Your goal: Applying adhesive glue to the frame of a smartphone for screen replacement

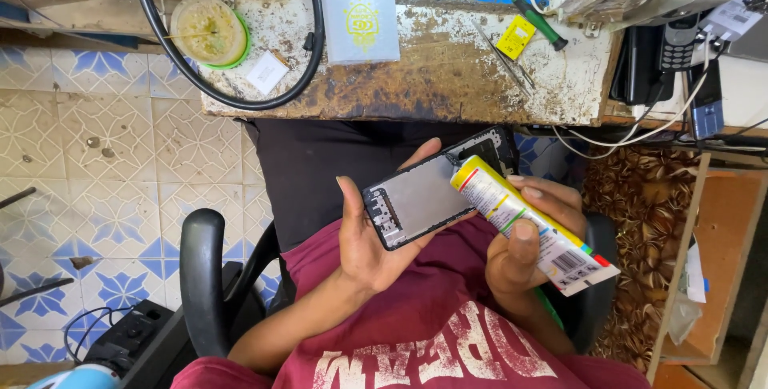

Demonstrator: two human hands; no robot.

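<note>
Person seated, seen from above, both hands over the lap in the centre of the frame. Left hand [370, 233] cradles an opened phone frame [436, 189], fingers curled around its edges, thumb up along the left side, inner plate facing up. Phone's long axis runs diagonally, lower left to upper right. Right hand [524, 237] is closed around a white glue tube [528, 225] with a yellow cap end and coloured stripes, thumb pressed on top of the tube body. Tube's long axis runs from lower right up to upper left, so the yellow tip [466, 173] sits over the right edge of the phone frame, touching or just above it, can't tell which. Tip points from the right hand toward the left hand; right hand is the one nearer the tube's working end. Above, in the upper half of the frame, a worn desk [448, 77] carries a green-handled screwdriver [534, 15], tweezers [504, 57], a small yellow tag [516, 35], a round green-rimmed dish [210, 31], a black cable loop [240, 101] and a plastic packet [358, 9]. Black chair armrest [204, 277] at lower left, tiled floor [96, 165] at left.
</note>
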